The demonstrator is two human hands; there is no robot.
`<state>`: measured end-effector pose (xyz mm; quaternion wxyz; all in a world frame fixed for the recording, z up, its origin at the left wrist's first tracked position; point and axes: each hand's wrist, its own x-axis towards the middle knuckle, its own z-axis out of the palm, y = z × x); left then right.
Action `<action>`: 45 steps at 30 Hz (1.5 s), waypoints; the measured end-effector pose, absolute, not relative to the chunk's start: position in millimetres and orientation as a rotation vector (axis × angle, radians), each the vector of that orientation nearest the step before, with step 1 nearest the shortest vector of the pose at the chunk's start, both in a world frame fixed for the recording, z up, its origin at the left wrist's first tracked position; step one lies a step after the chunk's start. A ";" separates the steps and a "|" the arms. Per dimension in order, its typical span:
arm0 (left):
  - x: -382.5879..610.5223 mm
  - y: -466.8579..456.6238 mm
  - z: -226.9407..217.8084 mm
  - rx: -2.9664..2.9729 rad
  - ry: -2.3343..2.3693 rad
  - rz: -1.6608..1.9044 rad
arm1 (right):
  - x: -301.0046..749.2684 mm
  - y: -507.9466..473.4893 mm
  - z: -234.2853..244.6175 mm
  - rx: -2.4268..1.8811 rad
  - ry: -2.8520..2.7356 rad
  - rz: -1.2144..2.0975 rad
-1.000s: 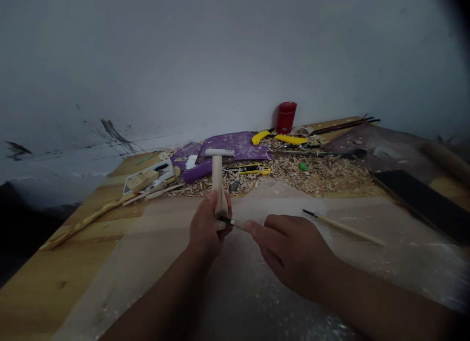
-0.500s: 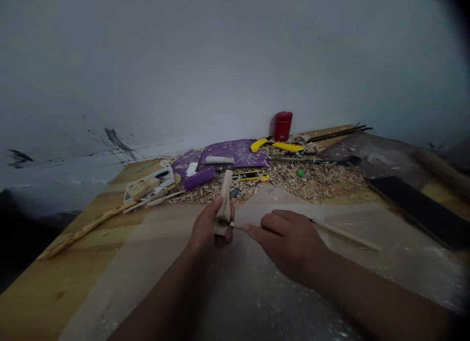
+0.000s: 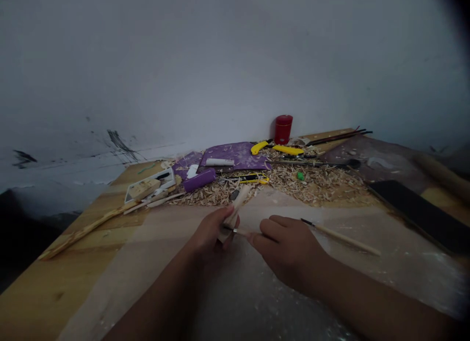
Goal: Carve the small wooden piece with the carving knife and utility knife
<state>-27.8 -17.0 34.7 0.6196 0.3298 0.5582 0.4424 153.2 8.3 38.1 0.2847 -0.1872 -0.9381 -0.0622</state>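
Wood piece (image 3: 235, 209) sits firmly in my left hand (image 3: 210, 232), tilted, with its upper end sticking out past my fingers toward the wood shavings (image 3: 316, 184). My right hand (image 3: 288, 248) is closed on a slim carving tool (image 3: 242, 232), whose metal tip reaches the lower part of the wood beside my left fingers. Both hands are above the plastic sheeting (image 3: 235, 302) that covers the wooden surface (image 3: 36, 302). Just past my right hand, a second wooden-handled tool (image 3: 341, 238) lies on the sheeting, and a black board (image 3: 414, 214) lies further right. Beyond my hands, the shavings are heaped around a purple mat (image 3: 235, 155), a purple cylinder (image 3: 199, 179) and a yellow utility knife (image 3: 253, 179). A red canister (image 3: 283, 129) stands upright against the wall (image 3: 235, 52).
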 end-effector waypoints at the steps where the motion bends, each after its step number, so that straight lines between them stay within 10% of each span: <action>1: -27.4 -17.4 34.7 0.767 1.281 1.011 | 153.6 9.1 38.2 -0.485 -2.514 -0.145; 13: -28.5 -21.4 39.3 0.869 1.277 0.935 | 161.6 28.7 41.9 -0.311 -2.536 0.280; 28: -26.3 -17.7 43.0 0.685 1.167 0.987 | 153.0 1.8 38.2 -0.539 -2.430 -0.212; 45: -28.7 -22.8 40.3 0.797 1.235 0.903 | 160.8 20.7 43.6 -0.363 -2.525 0.356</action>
